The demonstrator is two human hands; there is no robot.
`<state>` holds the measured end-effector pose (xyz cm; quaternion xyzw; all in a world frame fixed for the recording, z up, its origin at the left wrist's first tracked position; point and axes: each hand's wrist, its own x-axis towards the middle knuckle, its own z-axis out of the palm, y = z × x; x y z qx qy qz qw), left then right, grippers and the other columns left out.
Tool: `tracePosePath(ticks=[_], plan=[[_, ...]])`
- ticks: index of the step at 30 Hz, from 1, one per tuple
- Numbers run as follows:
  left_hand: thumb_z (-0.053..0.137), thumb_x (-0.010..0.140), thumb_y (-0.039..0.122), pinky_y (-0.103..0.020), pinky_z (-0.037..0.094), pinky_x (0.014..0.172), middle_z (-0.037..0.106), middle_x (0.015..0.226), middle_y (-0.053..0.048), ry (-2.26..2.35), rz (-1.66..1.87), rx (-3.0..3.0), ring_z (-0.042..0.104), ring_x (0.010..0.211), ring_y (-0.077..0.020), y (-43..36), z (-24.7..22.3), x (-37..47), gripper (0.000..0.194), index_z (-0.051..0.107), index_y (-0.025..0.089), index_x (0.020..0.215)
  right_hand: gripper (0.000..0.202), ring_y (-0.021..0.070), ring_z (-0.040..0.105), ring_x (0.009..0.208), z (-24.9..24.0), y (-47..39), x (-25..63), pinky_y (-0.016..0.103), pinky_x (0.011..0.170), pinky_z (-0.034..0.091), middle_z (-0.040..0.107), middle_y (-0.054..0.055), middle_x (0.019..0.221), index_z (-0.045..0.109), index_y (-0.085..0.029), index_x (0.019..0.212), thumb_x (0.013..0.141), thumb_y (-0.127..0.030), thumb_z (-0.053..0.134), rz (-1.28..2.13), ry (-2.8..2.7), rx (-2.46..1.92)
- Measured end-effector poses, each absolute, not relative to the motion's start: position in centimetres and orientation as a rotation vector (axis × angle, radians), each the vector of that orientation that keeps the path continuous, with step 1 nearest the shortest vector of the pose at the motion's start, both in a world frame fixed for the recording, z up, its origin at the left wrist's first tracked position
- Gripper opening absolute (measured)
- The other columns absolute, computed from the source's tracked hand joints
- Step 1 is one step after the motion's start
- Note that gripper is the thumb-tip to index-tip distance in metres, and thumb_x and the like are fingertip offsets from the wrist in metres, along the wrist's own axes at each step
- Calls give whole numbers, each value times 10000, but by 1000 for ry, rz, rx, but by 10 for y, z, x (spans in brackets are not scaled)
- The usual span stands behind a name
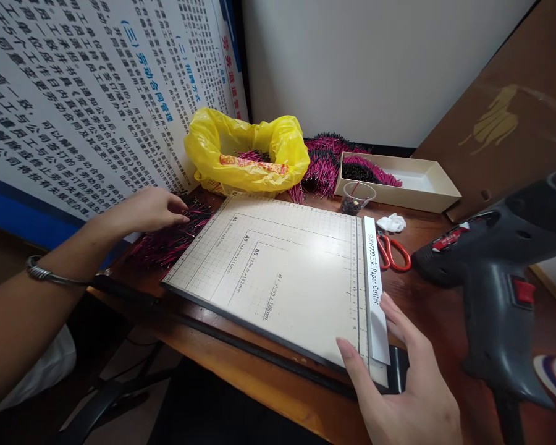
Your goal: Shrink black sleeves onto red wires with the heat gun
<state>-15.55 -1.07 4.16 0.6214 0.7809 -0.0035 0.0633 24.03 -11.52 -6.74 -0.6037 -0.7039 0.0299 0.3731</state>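
Observation:
My left hand point(151, 210) is at the left edge of the paper cutter, over a loose pile of thin pink wires with dark ends point(162, 244). Its fingertips reach in among the wires, with a small gap between thumb and fingers. No wire shows plainly in its grasp. The paper cutter point(301, 266) has a white gridded board printed with paper sizes and a labelled strip on its right side. At its near right corner lies my right hand point(408, 383), thumb over the board and fingers spread against the strip.
Behind the cutter stands a yellow bag-lined container point(254, 170) with wires inside. Further right are a wire heap point(324, 167), a cardboard tray point(403, 194), a clear cup point(356, 199), crumpled tissue point(391, 222) and red-handled scissors point(393, 253). A dark heat gun point(498, 296) stands at right.

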Motion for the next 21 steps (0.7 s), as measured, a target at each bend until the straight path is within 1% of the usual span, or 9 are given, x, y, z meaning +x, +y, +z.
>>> tracePosePath(ticks=[3, 7, 8, 10, 12, 14, 16, 19, 21], plan=[[648, 846, 495, -258, 458, 851, 818, 1076, -70, 2359, -103, 1850, 697, 977, -242, -11, 45, -160, 389, 808, 175, 999, 613, 265, 717, 1149, -67, -115, 241, 361, 920, 632, 692, 120, 1330, 545, -186, 1415, 913, -524, 648, 22, -1833, -1538], [612, 879, 432, -256, 446, 816, 815, 1100, -46, 2405, -188, 1806, 683, 955, -239, -12, 53, -161, 380, 808, 183, 1088, 618, 266, 722, 1140, -67, -115, 242, 356, 908, 635, 693, 124, 1326, 538, -180, 1422, 916, -517, 645, -9, -1855, -1526], [601, 887, 408, -254, 440, 794, 821, 1062, -38, 2423, -204, 1794, 677, 921, -233, -13, 54, -161, 380, 803, 183, 1116, 618, 267, 722, 1139, -67, -115, 241, 355, 907, 636, 695, 124, 1323, 539, -178, 1423, 916, -514, 648, -7, -1860, -1527], [581, 908, 385, -248, 423, 752, 821, 884, -12, 2457, -224, 1769, 658, 829, -214, -14, 57, -161, 388, 789, 185, 1168, 619, 269, 723, 1136, -67, -114, 241, 354, 899, 638, 698, 128, 1316, 542, -173, 1420, 916, -517, 647, -10, -1858, -1529], [571, 929, 377, -244, 408, 723, 747, 638, 17, 2488, -228, 1743, 633, 736, -197, -16, 59, -161, 398, 773, 177, 1208, 617, 271, 725, 1132, -67, -114, 240, 353, 895, 640, 701, 130, 1308, 550, -168, 1410, 917, -528, 640, -14, -1850, -1532], [554, 955, 392, -247, 401, 720, 650, 501, 31, 2519, -208, 1738, 616, 691, -193, -19, 60, -161, 424, 753, 155, 1244, 611, 270, 727, 1129, -67, -114, 240, 349, 893, 641, 704, 132, 1303, 551, -164, 1406, 924, -531, 630, -21, -1848, -1534], [555, 961, 401, -245, 403, 732, 673, 548, 23, 2557, -177, 1730, 614, 714, -192, -21, 62, -160, 435, 748, 139, 1249, 612, 268, 730, 1123, -67, -115, 240, 344, 890, 642, 706, 133, 1297, 548, -160, 1407, 927, -533, 623, -33, -1858, -1536], [590, 944, 408, -231, 421, 751, 778, 806, -15, 2607, -127, 1685, 614, 782, -184, -23, 68, -156, 447, 746, 121, 1250, 607, 266, 732, 1118, -65, -116, 241, 342, 886, 643, 710, 132, 1289, 547, -158, 1400, 933, -540, 609, -50, -1873, -1538], [606, 941, 413, -224, 438, 771, 782, 853, -28, 2639, -73, 1648, 617, 789, -178, -24, 72, -152, 466, 737, 104, 1264, 598, 267, 728, 1130, -64, -115, 240, 346, 901, 640, 708, 132, 1291, 547, -157, 1397, 938, -537, 602, -46, -1879, -1541]])
